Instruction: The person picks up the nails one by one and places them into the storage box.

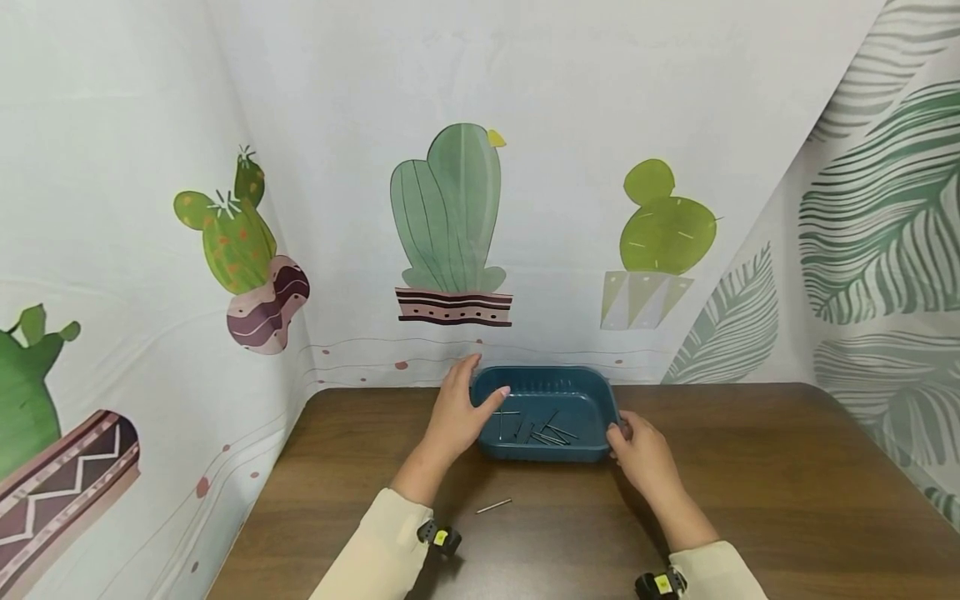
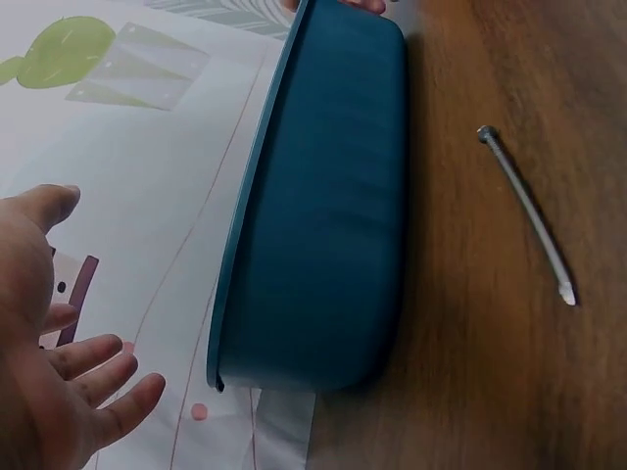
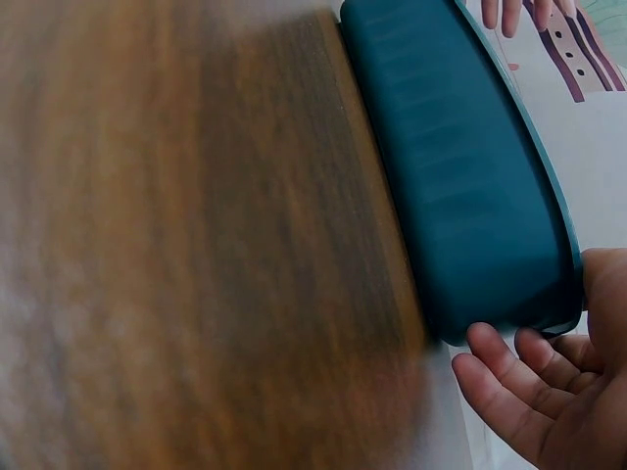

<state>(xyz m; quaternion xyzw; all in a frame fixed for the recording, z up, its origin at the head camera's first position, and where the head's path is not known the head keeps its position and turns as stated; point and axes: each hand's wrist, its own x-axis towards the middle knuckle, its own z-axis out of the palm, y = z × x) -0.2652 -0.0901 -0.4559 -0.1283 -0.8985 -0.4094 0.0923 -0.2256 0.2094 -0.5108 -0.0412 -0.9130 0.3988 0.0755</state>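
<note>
A dark blue-green plastic basket (image 1: 543,453) stands at the back of the wooden table, with several thin metal nails (image 1: 553,434) lying loose inside. My right hand (image 1: 647,457) grips its right end, thumb at the rim and fingers curled outside and below it, as the right wrist view shows. My left hand (image 1: 456,410) hovers at the left end, fingers spread and apart from the wall in the left wrist view, holding nothing. One single nail (image 2: 529,215) lies on the tabletop in front of the basket.
The brown wooden table (image 1: 360,500) reaches back to a white cloth backdrop (image 1: 558,250) printed with cacti and leaves. The basket stands close to that cloth. Both wrists carry small black cameras (image 1: 444,540).
</note>
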